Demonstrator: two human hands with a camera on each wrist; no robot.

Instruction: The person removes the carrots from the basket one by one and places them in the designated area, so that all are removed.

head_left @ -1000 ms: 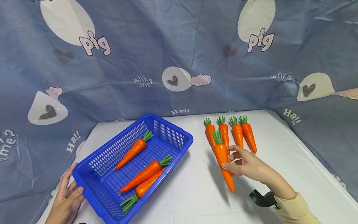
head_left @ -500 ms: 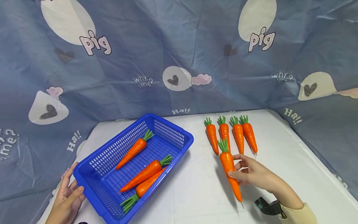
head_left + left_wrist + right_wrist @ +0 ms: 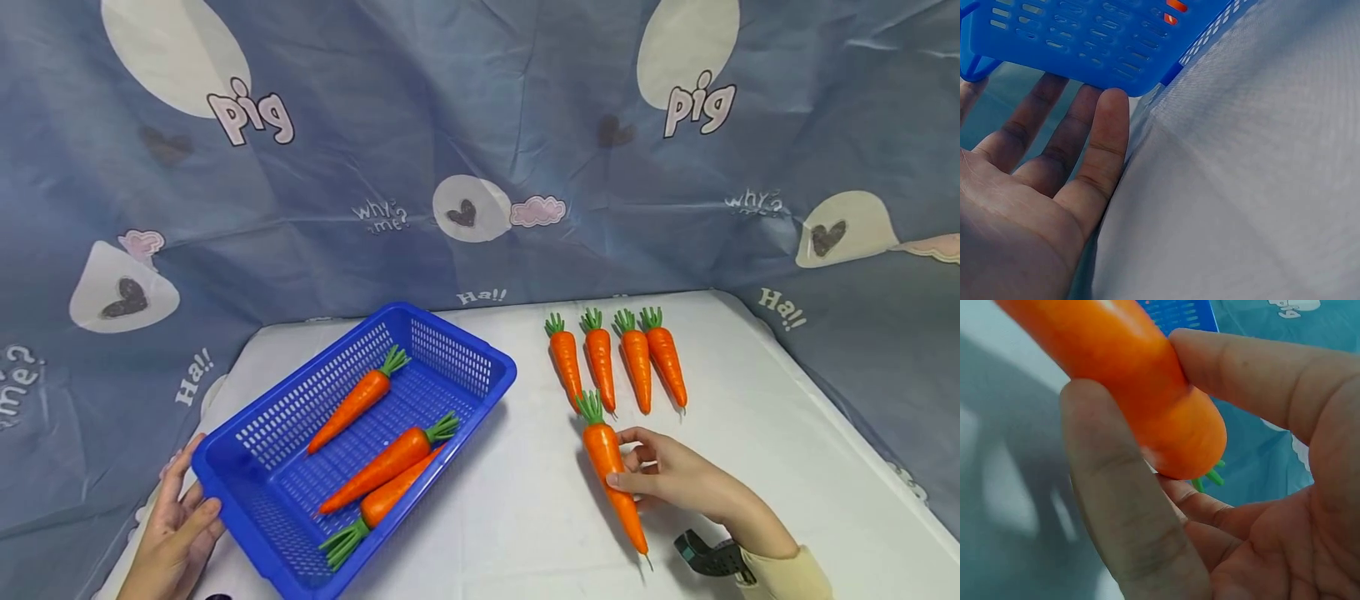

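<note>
My right hand (image 3: 663, 475) pinches an orange carrot (image 3: 609, 467) between thumb and fingers, just in front of a row of carrots. Its green top points away from me and its tip toward the front. Up close in the right wrist view, thumb and index finger press the thick end of the carrot (image 3: 1141, 381). At the left, my left hand (image 3: 176, 533) touches the near left end of a blue plastic basket (image 3: 232, 500) with fairly straight fingers. In the left wrist view, the fingertips meet the slotted wall of the basket (image 3: 1085, 44). Inside lie three carrots, including a middle one (image 3: 382, 468).
Several carrots lie side by side at the back right, tops away from me, one being the rightmost carrot (image 3: 666, 367). A white cloth (image 3: 510, 517) covers the table. Behind it hangs a blue printed curtain (image 3: 360, 150). A dark band (image 3: 708, 557) is around my right wrist.
My right hand has drawn the carrot toward the front and slightly right, so it overlaps the row less. The left hand and basket stay in place.
</note>
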